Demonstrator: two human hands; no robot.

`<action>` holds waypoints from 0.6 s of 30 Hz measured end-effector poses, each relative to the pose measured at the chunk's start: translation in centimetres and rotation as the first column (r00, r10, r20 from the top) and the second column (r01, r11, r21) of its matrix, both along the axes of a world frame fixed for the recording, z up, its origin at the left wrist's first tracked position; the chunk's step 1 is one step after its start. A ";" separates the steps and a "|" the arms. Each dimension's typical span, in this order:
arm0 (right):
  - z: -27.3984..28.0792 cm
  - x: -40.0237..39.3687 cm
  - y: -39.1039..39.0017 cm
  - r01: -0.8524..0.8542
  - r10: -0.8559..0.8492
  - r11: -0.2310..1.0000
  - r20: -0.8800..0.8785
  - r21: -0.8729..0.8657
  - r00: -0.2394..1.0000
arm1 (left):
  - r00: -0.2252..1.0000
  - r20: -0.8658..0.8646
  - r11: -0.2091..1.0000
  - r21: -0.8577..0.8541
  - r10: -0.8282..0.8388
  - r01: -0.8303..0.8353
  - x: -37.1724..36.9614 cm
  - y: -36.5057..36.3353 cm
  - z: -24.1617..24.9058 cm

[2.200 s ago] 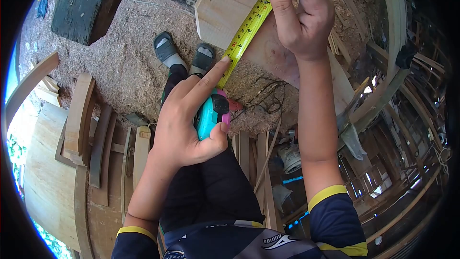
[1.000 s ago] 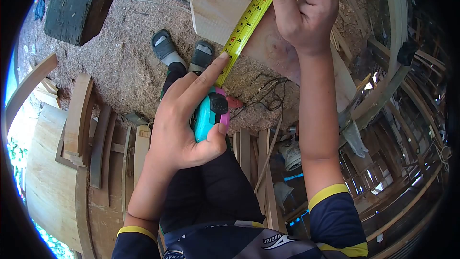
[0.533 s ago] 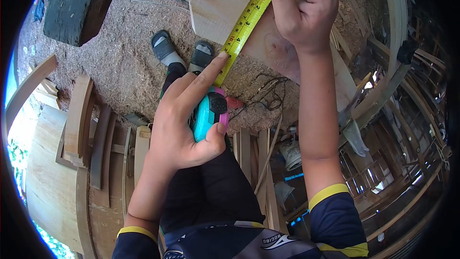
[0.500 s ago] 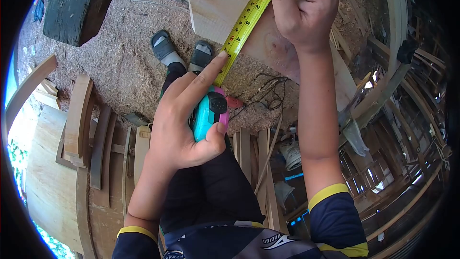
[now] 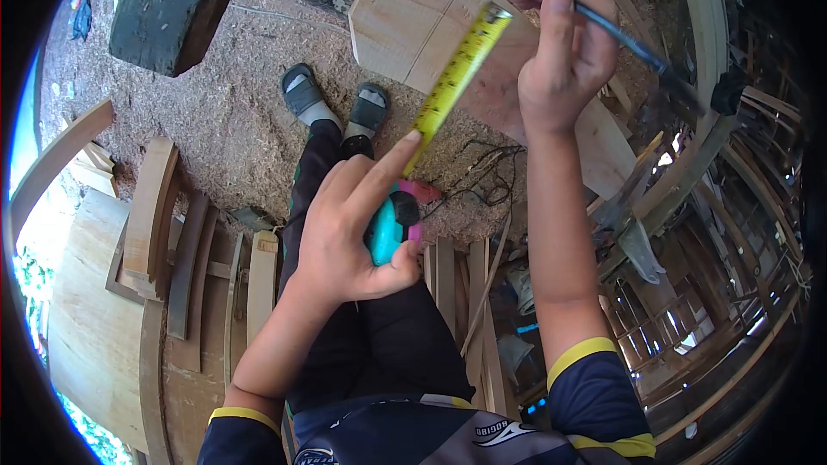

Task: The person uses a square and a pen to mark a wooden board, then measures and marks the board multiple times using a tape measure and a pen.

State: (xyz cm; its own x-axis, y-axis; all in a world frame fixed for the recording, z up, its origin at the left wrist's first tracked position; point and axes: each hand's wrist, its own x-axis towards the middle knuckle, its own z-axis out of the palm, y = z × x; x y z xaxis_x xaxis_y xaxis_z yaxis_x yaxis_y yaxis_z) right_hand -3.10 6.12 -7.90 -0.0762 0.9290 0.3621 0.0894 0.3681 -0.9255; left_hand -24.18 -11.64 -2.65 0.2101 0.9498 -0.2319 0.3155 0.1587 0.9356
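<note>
A turquoise and pink tape measure (image 5: 392, 228) is gripped in my left hand (image 5: 345, 224), with the index finger along its yellow blade (image 5: 448, 86). The blade reaches up and right, and its metal end hangs over a pale wooden board (image 5: 413, 13). A pencil line crosses that board. My right hand (image 5: 573, 56) is closed around a dark pencil or pen (image 5: 616, 32), its tip pointing left above the board, apart from the blade's end.
A dark heavy timber (image 5: 172, 9) lies at the upper left. Curved wooden pieces (image 5: 148, 207) and a plywood sheet (image 5: 95, 310) are on the left. Sawdust covers the ground around my sandals (image 5: 369, 108). Black cable (image 5: 491, 176) lies near the board; wooden strips and frames fill the right.
My right hand has come away from the blade's end, and the pencil now points left. The blade's end has moved right, uncovering the line on the board. My left hand has shifted slightly right and down.
</note>
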 end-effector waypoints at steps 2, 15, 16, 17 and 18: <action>0.4 0.2 -1.4 -0.043 0.043 0.998 0.003 -0.041 0.999 | 1.000 -0.031 1.000 0.014 0.001 0.000 -1.1 -0.7 -0.1; 8.4 -1.9 -14.6 -0.263 0.226 0.860 -0.136 -0.436 0.965 | 0.853 0.219 0.877 -0.204 0.474 -0.435 0.7 0.1 4.5; 9.1 -2.1 -15.1 -0.316 0.270 0.822 -0.163 -0.474 0.949 | 0.848 0.215 0.870 -0.217 0.484 -0.442 1.1 0.9 5.3; 9.7 -2.4 -15.2 -0.320 0.274 0.830 -0.165 -0.458 0.947 | 0.842 0.211 0.863 -0.228 0.496 -0.451 1.1 1.5 5.9; 10.3 -2.7 -15.4 -0.318 0.207 0.816 -0.271 -0.482 0.940 | 0.859 0.216 0.878 -0.245 0.464 -0.412 1.0 2.0 6.1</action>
State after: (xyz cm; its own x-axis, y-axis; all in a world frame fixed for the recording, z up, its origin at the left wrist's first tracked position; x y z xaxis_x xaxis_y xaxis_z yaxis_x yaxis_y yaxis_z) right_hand -5.80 -9.28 2.36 -0.3234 0.9379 -0.1252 -0.1454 -0.1800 -0.9729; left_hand -23.21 -9.61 3.50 -0.1406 0.9026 -0.4068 -0.0779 0.3995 0.9134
